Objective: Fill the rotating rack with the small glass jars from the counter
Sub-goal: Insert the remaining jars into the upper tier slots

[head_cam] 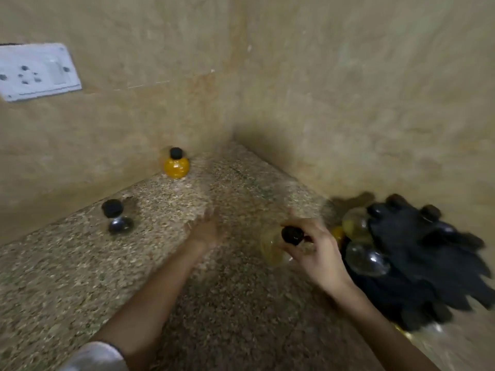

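Note:
A black rotating rack (417, 266) stands at the right against the wall, with round glass jars (357, 226) sitting in its slots. My right hand (316, 250) grips a small glass jar (273, 249) with a black lid and pale yellow contents, just left of the rack. My left hand (206, 228) reaches forward over the counter, blurred, fingers apart, holding nothing. A jar of yellow powder (176, 165) stands near the back corner. A jar with dark contents (117, 219) stands at the left.
The speckled granite counter (80, 285) runs into a corner between two beige tiled walls. A white socket plate (37, 72) is on the left wall. The whole frame is motion-blurred.

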